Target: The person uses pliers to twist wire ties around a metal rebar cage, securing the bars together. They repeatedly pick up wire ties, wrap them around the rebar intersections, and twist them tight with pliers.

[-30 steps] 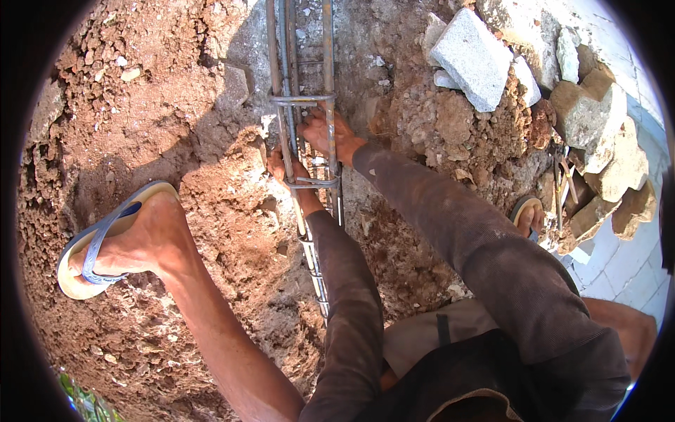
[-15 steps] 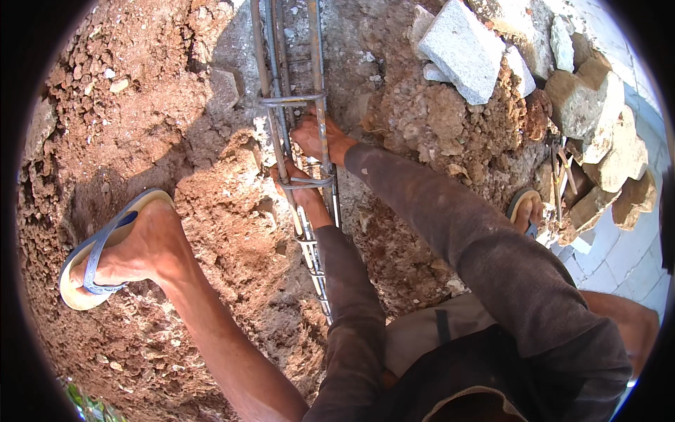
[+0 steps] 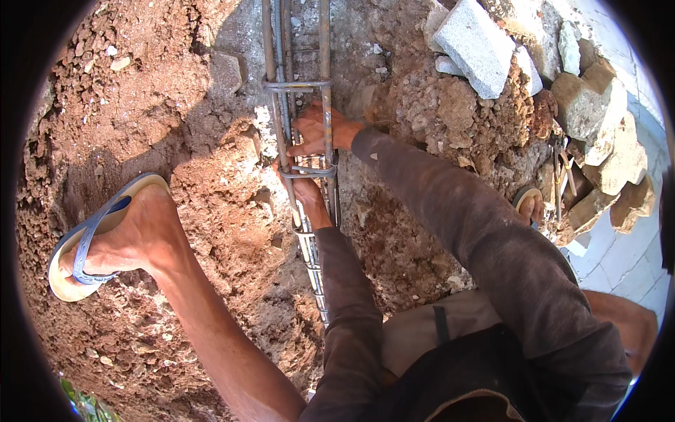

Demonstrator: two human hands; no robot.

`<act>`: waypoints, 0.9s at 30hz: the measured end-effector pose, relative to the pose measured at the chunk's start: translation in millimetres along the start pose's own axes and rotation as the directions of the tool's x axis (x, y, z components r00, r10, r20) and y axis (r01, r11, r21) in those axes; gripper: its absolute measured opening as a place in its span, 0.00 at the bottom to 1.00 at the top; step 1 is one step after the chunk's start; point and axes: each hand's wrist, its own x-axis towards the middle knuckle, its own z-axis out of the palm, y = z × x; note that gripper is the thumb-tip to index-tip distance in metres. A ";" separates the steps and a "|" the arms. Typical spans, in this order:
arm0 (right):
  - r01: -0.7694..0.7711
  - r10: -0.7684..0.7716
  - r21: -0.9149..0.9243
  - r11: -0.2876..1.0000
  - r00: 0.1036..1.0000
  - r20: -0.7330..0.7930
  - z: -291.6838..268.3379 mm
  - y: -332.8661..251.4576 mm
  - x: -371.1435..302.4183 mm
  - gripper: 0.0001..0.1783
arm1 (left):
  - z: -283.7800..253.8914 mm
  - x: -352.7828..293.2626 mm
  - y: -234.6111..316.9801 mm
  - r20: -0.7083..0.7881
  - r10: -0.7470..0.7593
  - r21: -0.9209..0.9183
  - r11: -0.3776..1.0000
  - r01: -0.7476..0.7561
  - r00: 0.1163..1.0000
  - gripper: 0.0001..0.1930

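Observation:
A narrow rebar cage (image 3: 325, 63) of long steel bars runs up the middle of the view, tied across with bent stirrups (image 3: 299, 86). My left hand (image 3: 309, 195) is at the cage just below a stirrup (image 3: 309, 172), its fingers closed round the left-hand bar and partly hidden by the steel. Slightly above it, my right hand (image 3: 320, 130) reaches in from the right behind the right-hand bar. Its fingers are apart, one stretched down and left towards that stirrup; the bars cover part of the hand.
Rough reddish soil (image 3: 148, 105) surrounds the cage. A pale stone block (image 3: 474, 46) lies at the upper right, with broken stones (image 3: 583, 105) farther right beside grey paving (image 3: 622, 257). My sandalled left foot (image 3: 119, 232) stands left; my right foot (image 3: 529, 204) is by the stones.
My right hand has lowered towards the stirrup, and its fingers have spread from a more closed shape. My left hand stays at the cage. The whole view has shifted slightly.

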 end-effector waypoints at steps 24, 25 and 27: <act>0.010 -0.001 0.094 0.996 0.996 -0.094 16.6 5.5 9.1 0.21 | 8.2 43.0 32.8 0.340 -0.438 0.086 0.896 0.436 0.832 0.22; -0.014 0.025 0.183 0.983 0.998 -0.061 15.9 5.0 10.4 0.22 | 8.4 42.8 32.6 0.323 -0.362 -0.024 0.920 0.390 0.874 0.16; -0.101 0.091 0.337 0.936 0.995 0.045 13.8 3.0 12.7 0.24 | 9.4 42.8 28.7 0.310 -0.413 0.089 0.909 0.406 0.856 0.17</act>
